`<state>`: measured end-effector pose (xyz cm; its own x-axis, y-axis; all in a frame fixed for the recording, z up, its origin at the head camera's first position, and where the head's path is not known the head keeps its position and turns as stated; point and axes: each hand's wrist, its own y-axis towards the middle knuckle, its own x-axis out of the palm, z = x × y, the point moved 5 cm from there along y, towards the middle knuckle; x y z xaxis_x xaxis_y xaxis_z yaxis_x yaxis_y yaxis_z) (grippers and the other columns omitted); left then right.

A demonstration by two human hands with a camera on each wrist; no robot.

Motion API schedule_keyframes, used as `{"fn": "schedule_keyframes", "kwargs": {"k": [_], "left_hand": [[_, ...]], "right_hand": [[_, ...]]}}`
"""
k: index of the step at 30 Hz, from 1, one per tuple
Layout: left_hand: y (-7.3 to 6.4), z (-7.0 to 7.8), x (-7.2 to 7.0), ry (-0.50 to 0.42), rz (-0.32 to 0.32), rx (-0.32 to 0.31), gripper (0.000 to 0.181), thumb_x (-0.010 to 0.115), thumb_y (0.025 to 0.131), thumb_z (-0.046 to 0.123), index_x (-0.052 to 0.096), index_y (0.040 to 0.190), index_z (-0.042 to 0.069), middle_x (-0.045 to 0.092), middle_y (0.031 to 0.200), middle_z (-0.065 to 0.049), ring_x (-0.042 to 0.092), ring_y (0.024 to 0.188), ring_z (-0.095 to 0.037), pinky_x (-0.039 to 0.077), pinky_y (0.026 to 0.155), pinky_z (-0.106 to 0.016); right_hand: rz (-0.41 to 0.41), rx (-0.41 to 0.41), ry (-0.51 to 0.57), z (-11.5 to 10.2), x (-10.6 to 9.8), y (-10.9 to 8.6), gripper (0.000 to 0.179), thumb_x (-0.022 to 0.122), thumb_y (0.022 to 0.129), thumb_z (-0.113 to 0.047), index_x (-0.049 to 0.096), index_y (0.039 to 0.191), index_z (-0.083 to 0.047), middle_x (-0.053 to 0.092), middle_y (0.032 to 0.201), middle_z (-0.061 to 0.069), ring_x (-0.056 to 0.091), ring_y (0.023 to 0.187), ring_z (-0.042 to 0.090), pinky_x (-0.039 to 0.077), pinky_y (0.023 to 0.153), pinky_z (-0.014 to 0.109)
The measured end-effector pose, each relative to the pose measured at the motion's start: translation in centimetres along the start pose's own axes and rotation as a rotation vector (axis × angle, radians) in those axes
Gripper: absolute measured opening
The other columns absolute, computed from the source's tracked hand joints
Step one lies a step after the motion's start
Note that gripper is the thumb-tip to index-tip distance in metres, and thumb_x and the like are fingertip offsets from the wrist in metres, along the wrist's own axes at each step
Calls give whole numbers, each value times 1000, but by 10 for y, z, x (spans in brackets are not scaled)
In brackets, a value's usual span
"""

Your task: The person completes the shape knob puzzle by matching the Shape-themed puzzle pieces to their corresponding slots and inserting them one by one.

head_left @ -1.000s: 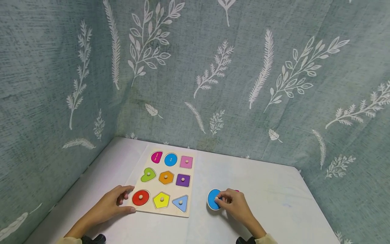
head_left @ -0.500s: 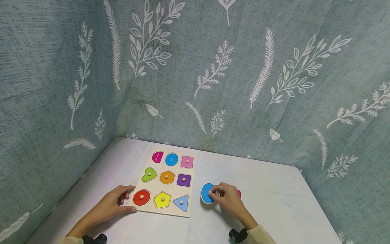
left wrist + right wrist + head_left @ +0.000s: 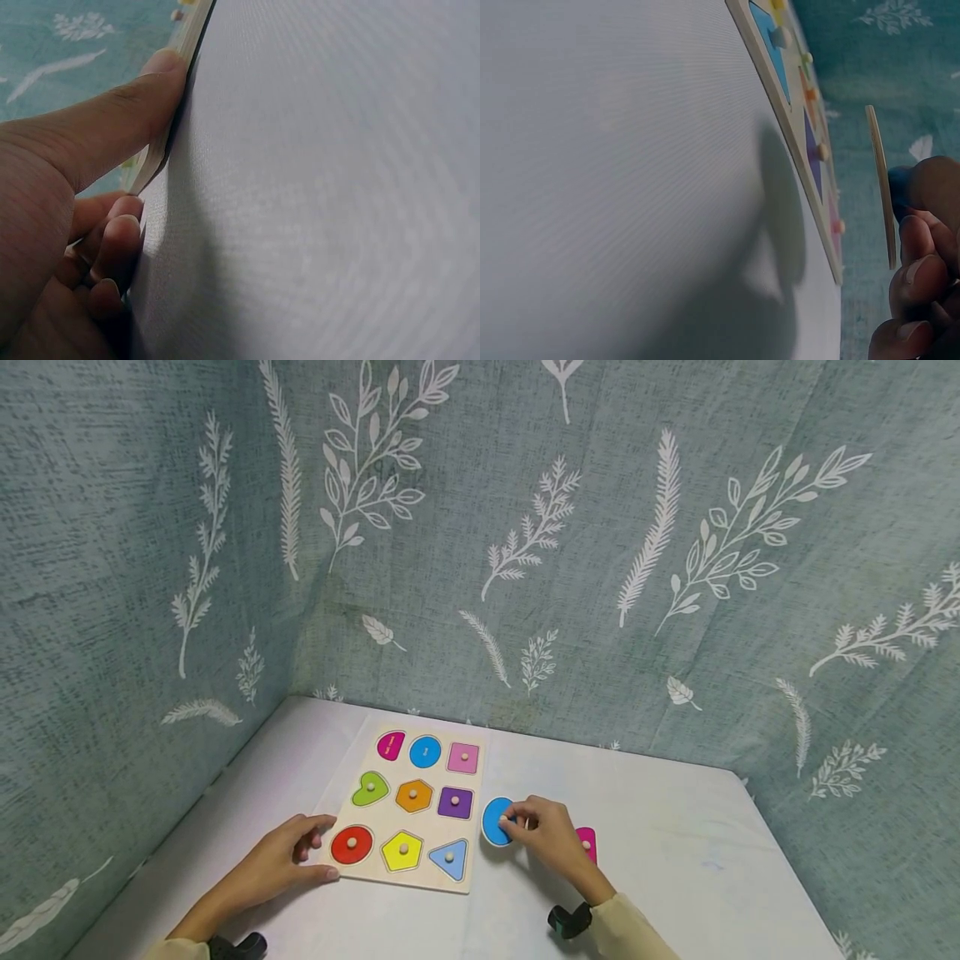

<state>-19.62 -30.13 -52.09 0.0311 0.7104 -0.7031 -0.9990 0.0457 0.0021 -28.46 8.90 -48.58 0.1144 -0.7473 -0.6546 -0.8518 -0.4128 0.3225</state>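
Note:
A wooden peg puzzle board (image 3: 375, 822) lies on the table with colourful knobbed shapes in it. In its far row, the magenta half-round and blue round spots (image 3: 425, 752) show printed words and no knobs. My left hand (image 3: 273, 868) holds the board's near left corner, thumb (image 3: 150, 97) along the front edge and index finger at the left side. My right hand (image 3: 551, 835) pinches the knob of a blue round puzzle piece (image 3: 495, 821), just off the board's right edge. In the right wrist view this piece (image 3: 881, 187) is raised, edge-on, above its shadow.
A magenta puzzle piece (image 3: 587, 843) with a knob lies on the white table (image 3: 675, 860), partly behind my right hand. Leaf-patterned cloth (image 3: 525, 568) hangs at the back and on both sides.
My right hand has moved left and away from me with the blue round piece, nearing the board. More of the magenta piece shows now. My left hand has stayed at the corner.

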Motion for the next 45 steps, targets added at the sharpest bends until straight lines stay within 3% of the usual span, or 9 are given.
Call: {"fn": "schedule_keyframes", "kwargs": {"k": [12,45], "left_hand": [[0,1,0,-3,0,-35,90,98,65,33,59,136,-4,49,92,-2,47,84,-18,44,68,-25],[0,-1,1,1,3,-22,90,97,66,36,58,136,-4,49,93,-2,47,83,-18,44,67,-25]], "right_hand": [[1,-36,-3,-6,11,18,6,82,89,-21,77,89,-20,52,71,-13,49,67,6,43,61,23],[-22,-59,-44,-18,38,75,5,80,92,-20,78,91,-15,53,70,-10,50,69,9,43,63,23]]}}
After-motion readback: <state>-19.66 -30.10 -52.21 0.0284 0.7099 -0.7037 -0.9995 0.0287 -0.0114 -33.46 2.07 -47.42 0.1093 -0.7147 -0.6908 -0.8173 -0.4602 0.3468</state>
